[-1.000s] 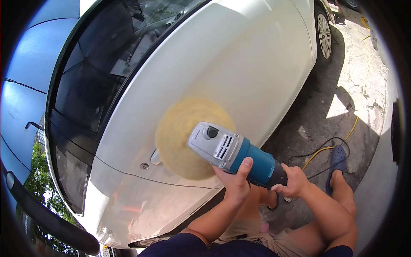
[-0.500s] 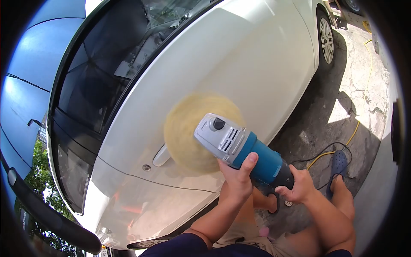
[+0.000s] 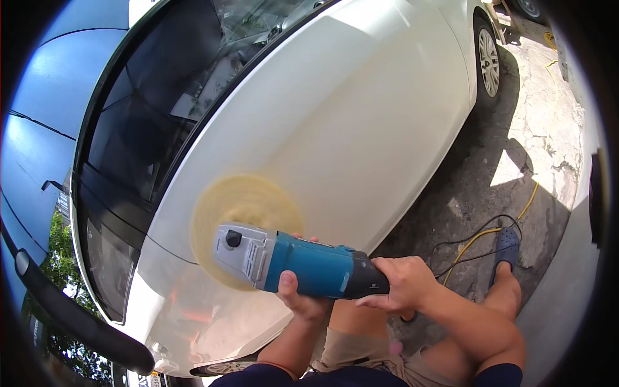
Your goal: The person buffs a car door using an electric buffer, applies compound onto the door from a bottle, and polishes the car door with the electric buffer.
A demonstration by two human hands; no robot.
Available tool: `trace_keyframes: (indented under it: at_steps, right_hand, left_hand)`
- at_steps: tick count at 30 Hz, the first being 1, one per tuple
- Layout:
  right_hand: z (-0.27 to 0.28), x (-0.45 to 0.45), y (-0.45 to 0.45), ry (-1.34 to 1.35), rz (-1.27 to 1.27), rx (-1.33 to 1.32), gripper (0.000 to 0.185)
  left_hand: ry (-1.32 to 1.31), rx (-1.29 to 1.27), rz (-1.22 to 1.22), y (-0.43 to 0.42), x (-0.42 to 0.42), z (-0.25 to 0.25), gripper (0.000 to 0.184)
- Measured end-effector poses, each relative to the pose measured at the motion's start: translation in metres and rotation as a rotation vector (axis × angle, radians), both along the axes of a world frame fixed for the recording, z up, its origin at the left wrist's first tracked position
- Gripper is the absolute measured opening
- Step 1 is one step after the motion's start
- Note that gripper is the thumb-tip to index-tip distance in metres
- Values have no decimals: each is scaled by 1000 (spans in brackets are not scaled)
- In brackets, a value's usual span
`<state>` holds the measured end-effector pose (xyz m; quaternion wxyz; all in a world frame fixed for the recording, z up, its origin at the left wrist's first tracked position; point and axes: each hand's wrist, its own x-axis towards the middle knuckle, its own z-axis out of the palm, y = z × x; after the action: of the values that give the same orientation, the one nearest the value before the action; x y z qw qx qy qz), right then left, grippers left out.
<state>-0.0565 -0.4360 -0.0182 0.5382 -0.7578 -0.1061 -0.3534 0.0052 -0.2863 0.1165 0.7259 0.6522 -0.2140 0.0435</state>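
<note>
The left hand (image 3: 303,303) grips the body and the right hand (image 3: 406,282) the rear of one teal power tool (image 3: 316,264), lower center of the frame, its single yellow pad (image 3: 255,189) a blur beside one white car (image 3: 361,116); work appears underway, finished and remaining shares unclear.

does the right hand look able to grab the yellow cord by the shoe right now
Probably not: the right hand is gripping the polisher, and the yellow cord lies on the ground, well below it.
</note>
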Motion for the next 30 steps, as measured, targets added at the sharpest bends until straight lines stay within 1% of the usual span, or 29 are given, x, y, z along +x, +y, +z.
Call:
trace_keyframes:
  at_steps: [3,4,7,9,11,12,13,15,16,19,20,24,26,27,30]
  right_hand:
    - [11,-10,4,136,72,13,83]
    - [8,-13,3,164,70,47,82]
    - [-6,-16,-13,124,-95,140,77]
    - [-18,-18,-26,194,-127,263,77]
    - [-34,-12,-34,214,-179,400,77]
    - [-30,-11,-41,177,-192,502,75]
    - [-34,-10,-46,229,-177,572,79]
    - [-43,-3,-56,207,-212,669,86]
    - [-51,-1,-63,290,-176,694,90]
    - [-86,14,-69,356,-180,727,91]
    - [-95,15,-69,366,-160,720,94]
    - [-113,11,-59,389,-64,646,95]
    - [-121,9,-47,361,-81,535,95]
    - [-126,8,-40,346,-91,484,95]
    - [-128,5,-24,445,24,481,90]
  left_hand:
    - [4,76,-37,7,3,12,87]
    - [33,63,-79,4,10,10,85]
    - [-30,206,-109,-37,25,2,82]
    - [-28,245,-204,-68,48,-8,75]
    - [68,209,-246,-113,58,-12,89]
    - [74,227,-266,-136,62,-15,91]
    - [79,247,-285,-157,65,-20,93]
    - [59,305,-266,-188,74,-37,95]
    - [69,322,-264,-199,77,-45,94]
    - [9,357,-235,-213,83,-69,97]
    - [17,386,-216,-210,83,-73,101]
    - [-45,423,-107,-168,72,-86,104]
    - [-62,452,-42,-141,63,-89,103]
    - [-30,393,-75,-129,59,-88,103]
    - [62,244,-137,-98,51,-90,100]
